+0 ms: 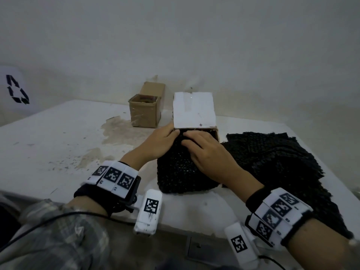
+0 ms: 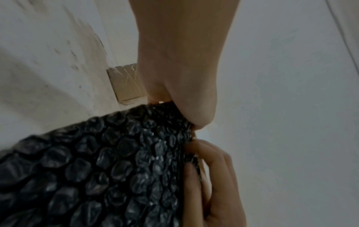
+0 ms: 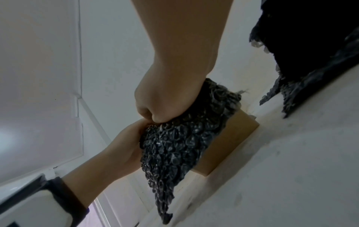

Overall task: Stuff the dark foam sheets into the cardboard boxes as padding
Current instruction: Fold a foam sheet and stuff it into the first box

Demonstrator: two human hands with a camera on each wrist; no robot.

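Note:
A cardboard box (image 1: pixel 216 134) stands mid-table with its white flap (image 1: pixel 193 110) raised behind the opening. A black bubbly foam sheet (image 1: pixel 179 172) fills the box mouth and drapes down over the front. My left hand (image 1: pixel 163 141) grips the sheet at the left rim, fingers curled into the opening. My right hand (image 1: pixel 200 151) lies on top and bunches the sheet at the mouth. In the right wrist view the right hand (image 3: pixel 165 99) is knuckled into the sheet (image 3: pixel 174 145) above the brown box side (image 3: pixel 229 141). The box's inside is hidden.
A second, smaller open cardboard box (image 1: pixel 145 114) stands behind and to the left, near the wall. A pile of more dark sheets (image 1: pixel 282 162) lies to the right, reaching the table's front edge. The stained white table (image 1: pixel 48 143) stretches left; a bin with a recycling mark (image 1: pixel 15 90) is beyond it.

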